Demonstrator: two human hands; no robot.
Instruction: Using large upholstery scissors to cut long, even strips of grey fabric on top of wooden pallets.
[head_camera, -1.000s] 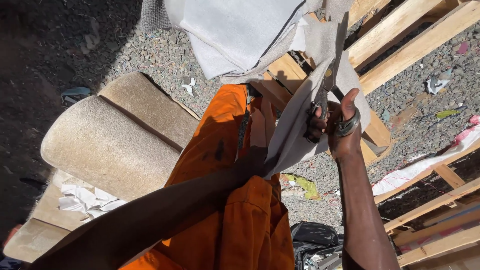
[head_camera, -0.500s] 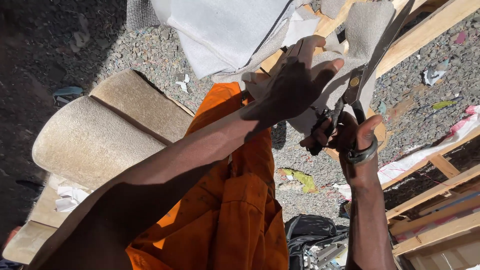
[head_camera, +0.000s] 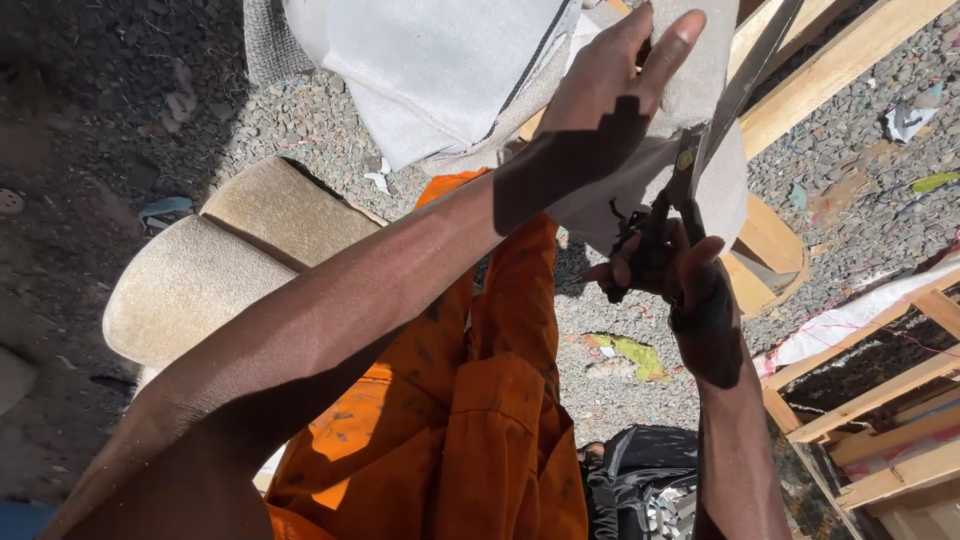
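Grey cloth (head_camera: 640, 190) is pinched flat by the left hand (head_camera: 610, 95) so it stays tight. Right hand (head_camera: 665, 265) grips the scissors (head_camera: 725, 110), blades up along the cloth's edge.

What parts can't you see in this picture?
All in the head view:
- Scissors: the blade tips run off the top edge; the handles are wrapped by the right hand.
- Grey fabric: the left hand covers the middle, so the cut line is hidden.
- Wooden frame: cut off at the top and right edges.
- Black bag: its contents are too small and partly off the bottom edge.
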